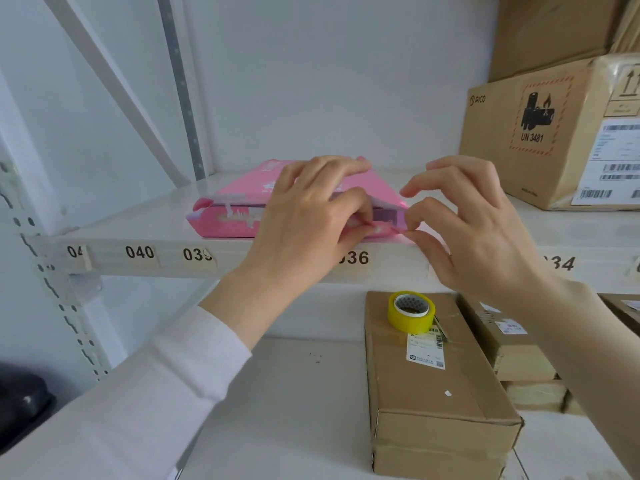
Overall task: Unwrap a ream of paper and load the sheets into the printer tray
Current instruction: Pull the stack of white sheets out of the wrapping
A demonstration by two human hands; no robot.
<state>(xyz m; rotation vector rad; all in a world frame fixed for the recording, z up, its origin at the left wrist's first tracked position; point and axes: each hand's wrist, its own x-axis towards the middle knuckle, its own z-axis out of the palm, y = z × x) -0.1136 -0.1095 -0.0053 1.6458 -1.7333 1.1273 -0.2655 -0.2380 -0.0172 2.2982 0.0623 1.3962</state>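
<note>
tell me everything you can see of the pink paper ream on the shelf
The pink ream lies flat on the white shelf, close to its front edge. Its glossy pink wrapper has a folded near end, partly torn open with a purplish inside showing. The left hand holds it from above, thumb at the opening; the right hand pinches the loose flap at the right corner.

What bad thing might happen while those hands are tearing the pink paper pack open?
The pink ream lies at the front edge of the shelf. A hard tug by the right hand on the wrapper flap might slide it off, towards the tape roll below, though the left hand grips it. The flap might also tear into scraps rather than peel open.
</note>
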